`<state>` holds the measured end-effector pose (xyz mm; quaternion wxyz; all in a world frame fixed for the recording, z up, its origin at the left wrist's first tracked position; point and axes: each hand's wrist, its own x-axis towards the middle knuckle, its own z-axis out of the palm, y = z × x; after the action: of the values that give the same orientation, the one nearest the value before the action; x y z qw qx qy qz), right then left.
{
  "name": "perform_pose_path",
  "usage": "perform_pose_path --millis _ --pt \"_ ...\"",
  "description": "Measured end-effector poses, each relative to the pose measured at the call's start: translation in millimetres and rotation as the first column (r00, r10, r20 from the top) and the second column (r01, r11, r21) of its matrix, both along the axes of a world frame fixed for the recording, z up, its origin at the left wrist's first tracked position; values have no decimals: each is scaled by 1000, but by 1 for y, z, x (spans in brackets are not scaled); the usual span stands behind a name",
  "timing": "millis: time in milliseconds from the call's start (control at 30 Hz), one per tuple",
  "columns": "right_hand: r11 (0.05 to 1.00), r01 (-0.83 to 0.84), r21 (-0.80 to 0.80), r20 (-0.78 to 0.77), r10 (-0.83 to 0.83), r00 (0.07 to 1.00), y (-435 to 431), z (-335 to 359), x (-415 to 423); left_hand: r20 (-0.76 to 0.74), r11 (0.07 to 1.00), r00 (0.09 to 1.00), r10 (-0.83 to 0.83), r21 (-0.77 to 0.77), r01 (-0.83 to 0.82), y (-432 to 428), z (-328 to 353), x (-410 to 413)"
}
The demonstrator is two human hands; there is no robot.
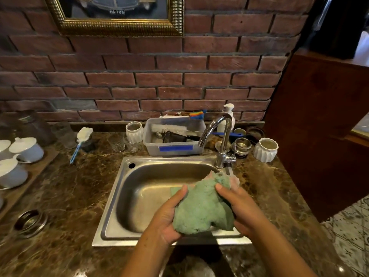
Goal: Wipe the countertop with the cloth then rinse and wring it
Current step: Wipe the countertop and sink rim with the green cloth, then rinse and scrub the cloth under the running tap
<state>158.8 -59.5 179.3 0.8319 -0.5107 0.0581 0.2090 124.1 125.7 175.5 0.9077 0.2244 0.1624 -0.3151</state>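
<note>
One green cloth (pixel 201 208) over one steel sink (pixel 127 200), left hand (pixel 169 220) and right hand (pixel 241 208) fingers closed on it, one tap (pixel 219 134), three white cups (pixel 26 149) on the table (pixel 65 200), two white ribbed jars (pixel 265 149)

The cloth (pixel 201 208) hides the fingers of both hands. At the counter's (pixel 69 196) left edge, 3 white cups (pixel 26 149) are partly cropped; the framed picture (pixel 115 15) is cut off above.

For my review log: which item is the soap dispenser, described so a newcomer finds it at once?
Start at the curved chrome tap behind the steel sink. Directly behind its arch, against the brick wall, stands the white pump-top soap bottle. It alone has a pump nozzle; the neighbouring white ribbed jar is squat and open.
</note>
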Motion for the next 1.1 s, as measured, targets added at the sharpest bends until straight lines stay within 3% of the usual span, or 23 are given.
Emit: perform_pose_path --millis 167,300,533,633,733,800,933,1100 --pt "986 -65 -151 13 68 998 -12 -9 32 -49 999 999 -24 -49 22 -17 -17 21" --pt "911 -120 -394 25 141 990 -12 -24 65 -92 998 993 69 -4 -69 -23 -34 47" --pt "784 -29 -620 -7 31 999 -25 -69 131 -147 991 980 137 28 -134 -24 -63 98" --pt "784 147 -603 27 -164 986 -46 -83 169 -167 986 972 163 71 -153 -15 -78 116" --pt "605 374 -703 164 -374 913 -69 -104 206 -166 981 969 182 95 -168 -6 -89 129" --pt "522 446 -727 236 -419 876 -76 -115 227 -134 983 976 169 96 -157 -3 -91 137" --pt "529 404 -746 228 -367 902 -70 -129 264 -122 980 975 187 91 -177 -1 -95 144" --pt "671 422 -610 152 -423 893 -56 -147 284 -101 974 975 198 130 -184 0 -102 148"
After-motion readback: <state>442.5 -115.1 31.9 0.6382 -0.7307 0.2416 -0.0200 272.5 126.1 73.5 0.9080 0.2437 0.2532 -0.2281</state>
